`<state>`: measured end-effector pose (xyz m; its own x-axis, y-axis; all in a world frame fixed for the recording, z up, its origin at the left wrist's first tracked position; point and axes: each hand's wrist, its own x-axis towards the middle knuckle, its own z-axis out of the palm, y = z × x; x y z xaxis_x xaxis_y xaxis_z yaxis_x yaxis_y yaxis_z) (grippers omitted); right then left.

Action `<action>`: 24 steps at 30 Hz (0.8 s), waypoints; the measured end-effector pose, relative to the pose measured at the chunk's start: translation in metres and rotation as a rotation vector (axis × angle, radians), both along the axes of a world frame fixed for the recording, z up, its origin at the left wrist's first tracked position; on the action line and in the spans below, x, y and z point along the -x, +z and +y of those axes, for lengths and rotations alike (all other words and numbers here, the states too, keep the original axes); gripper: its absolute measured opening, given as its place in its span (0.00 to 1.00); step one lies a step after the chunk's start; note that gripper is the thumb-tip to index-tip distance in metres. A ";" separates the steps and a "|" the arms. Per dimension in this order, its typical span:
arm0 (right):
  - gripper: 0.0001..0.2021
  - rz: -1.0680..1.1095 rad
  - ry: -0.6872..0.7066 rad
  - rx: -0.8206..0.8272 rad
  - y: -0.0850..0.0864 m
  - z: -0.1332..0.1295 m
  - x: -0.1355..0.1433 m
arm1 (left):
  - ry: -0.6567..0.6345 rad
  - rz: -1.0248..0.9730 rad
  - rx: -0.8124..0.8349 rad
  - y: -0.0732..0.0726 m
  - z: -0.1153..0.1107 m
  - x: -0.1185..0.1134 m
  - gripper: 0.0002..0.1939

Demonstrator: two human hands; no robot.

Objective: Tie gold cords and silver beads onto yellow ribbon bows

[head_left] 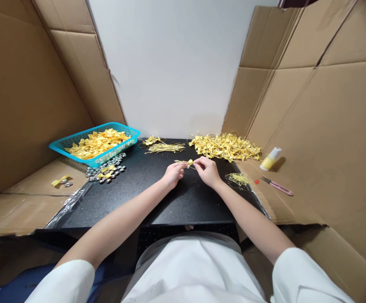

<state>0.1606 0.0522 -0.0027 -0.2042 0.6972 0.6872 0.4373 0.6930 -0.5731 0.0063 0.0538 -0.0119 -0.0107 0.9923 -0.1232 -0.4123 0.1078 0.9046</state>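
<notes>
Over the middle of the black table (176,208), my left hand (174,173) pinches a small yellow ribbon bow (190,162) at its left side. My right hand (208,170) is closed at the bow's right side, thumb and forefinger pressed together; whether thread is between them is too small to tell. Just beyond the hands lies a bundle of thin gold cords (166,147). A heap of yellow bows with cords (225,146) is at the back right. Thin yellow thread pieces (239,180) lie right of my right hand.
A turquoise basket (54,146) of yellow bows stands at the back left, with shiny round beads (119,162) beside it. Pink-handled thread snips (277,186), a red bit (257,182) and a thread spool (270,159) are on the right. Cardboard walls (334,126) flank both sides.
</notes>
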 end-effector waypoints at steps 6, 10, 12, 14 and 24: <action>0.09 0.118 -0.008 0.105 -0.005 0.002 0.003 | -0.021 -0.056 0.017 0.003 -0.002 -0.001 0.13; 0.10 0.226 0.023 0.239 -0.011 0.007 0.004 | -0.039 -0.097 0.032 0.007 -0.004 -0.001 0.14; 0.10 0.243 0.038 0.276 -0.012 0.008 0.004 | -0.048 -0.103 0.037 0.008 -0.004 -0.001 0.14; 0.09 0.239 0.041 0.278 -0.013 0.008 0.004 | -0.055 -0.105 0.036 0.008 -0.004 -0.001 0.15; 0.09 0.134 0.003 0.177 -0.009 0.004 0.004 | -0.054 -0.077 0.048 0.009 -0.006 -0.001 0.16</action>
